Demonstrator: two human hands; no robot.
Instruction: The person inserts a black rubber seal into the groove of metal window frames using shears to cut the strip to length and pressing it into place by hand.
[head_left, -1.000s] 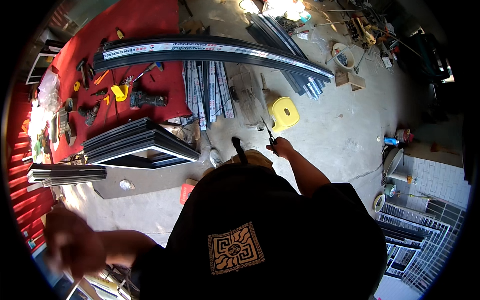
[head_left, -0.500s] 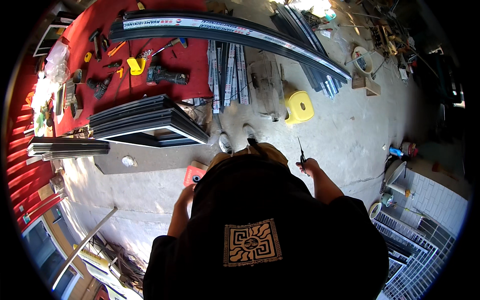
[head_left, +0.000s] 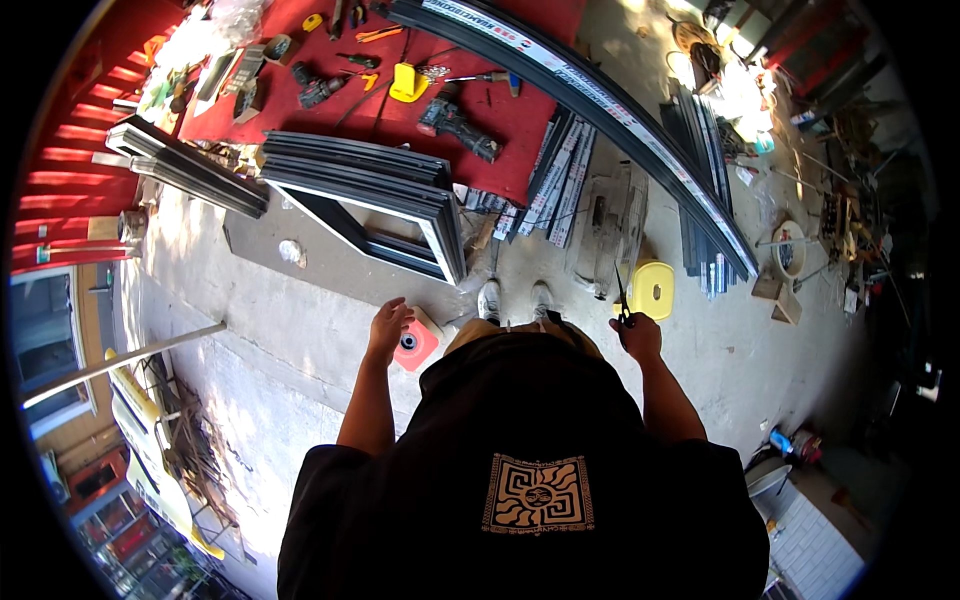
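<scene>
A pair of scissors (head_left: 624, 305) with black handles is gripped in my right hand (head_left: 642, 338), its slim blades pointing forward. They reach up beside the yellow stool (head_left: 655, 290). On the left, my left hand (head_left: 390, 330) is empty, with its fingers loosely apart. Next to it, lower down, a red box-like thing (head_left: 418, 345) with a dark round centre sits by my feet; my arm and clothing cover part of its surroundings. Ahead of my left hand stands a stack of dark window frames (head_left: 360, 165) with a white inner edge.
Across the far side stretches a long dark profile (head_left: 600, 105) with a printed film strip. Drills (head_left: 455, 125) and hand tools lie on the red-covered table (head_left: 480, 50). More profiles (head_left: 560, 175) lie near a wire cage-like thing (head_left: 607, 225). A bucket (head_left: 788, 250) stands right.
My view has turned, so the frames, table and stool sit further right. My left hand has come forward and into fuller view. The scissors stay in my right hand, now near the stool.
</scene>
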